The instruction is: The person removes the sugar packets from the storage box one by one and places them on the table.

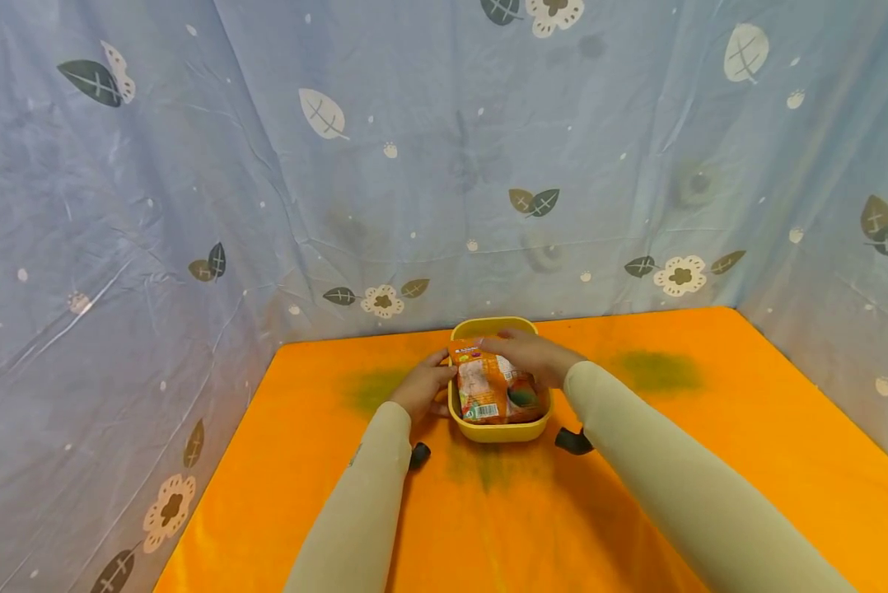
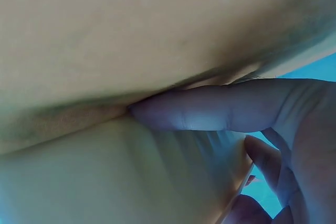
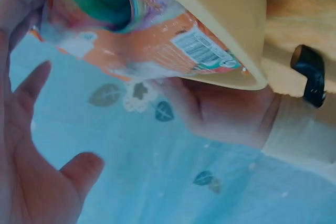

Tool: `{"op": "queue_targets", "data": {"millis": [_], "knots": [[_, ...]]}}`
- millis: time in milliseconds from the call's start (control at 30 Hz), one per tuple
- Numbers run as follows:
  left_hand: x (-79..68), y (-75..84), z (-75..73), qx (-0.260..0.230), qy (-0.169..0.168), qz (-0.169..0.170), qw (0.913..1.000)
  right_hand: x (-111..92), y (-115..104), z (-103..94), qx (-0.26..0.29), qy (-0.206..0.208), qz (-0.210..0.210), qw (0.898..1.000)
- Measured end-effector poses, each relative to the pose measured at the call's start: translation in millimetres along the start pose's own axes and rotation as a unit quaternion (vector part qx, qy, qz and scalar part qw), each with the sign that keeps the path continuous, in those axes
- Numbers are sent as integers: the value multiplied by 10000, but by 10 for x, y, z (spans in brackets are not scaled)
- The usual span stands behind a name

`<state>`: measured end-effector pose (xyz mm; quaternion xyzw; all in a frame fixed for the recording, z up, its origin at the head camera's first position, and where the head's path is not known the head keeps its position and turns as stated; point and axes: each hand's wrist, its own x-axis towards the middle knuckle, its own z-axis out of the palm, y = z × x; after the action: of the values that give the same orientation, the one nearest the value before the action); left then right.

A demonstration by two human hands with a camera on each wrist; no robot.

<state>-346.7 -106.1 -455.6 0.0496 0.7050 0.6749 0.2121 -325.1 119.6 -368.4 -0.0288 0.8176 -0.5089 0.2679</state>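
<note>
Packet (image 1: pixel 479 387): inside the tub (image 1: pixel 499 433), my right hand (image 1: pixel 536 356) kinda blocking it
Right hand: fingers over the packet, thumb spread
Left hand (image 1: pixel 423 387): against tub's side, can't tell if gripping
Around: orange desk (image 1: pixel 288 428), leafy curtain (image 1: pixel 429 165) behind

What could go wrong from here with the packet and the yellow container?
The orange packet overlaps the rim of the yellow container beside the left hand, so it might snag or slip out there. The right hand lies over part of the packet; pressing hard could crease its wrapper. With the left hand at one side of the container, an uneven push might shift it.
</note>
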Motion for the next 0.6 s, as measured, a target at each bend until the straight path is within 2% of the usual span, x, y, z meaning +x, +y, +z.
{"op": "queue_targets", "data": {"millis": [167,267,433,600], "knots": [[26,0,-13,37,7,-22,10000,51,74,-109,879,23,-163,9960],[26,-2,-17,60,-5,-25,10000,75,97,-137,1031,15,-135,9946],[25,-8,-15,130,-31,-9,9999,140,168,-99,1590,-175,-78,9871],[23,-8,-27,78,-91,-2,9999,213,291,-30,2231,-625,-639,9707]]}}
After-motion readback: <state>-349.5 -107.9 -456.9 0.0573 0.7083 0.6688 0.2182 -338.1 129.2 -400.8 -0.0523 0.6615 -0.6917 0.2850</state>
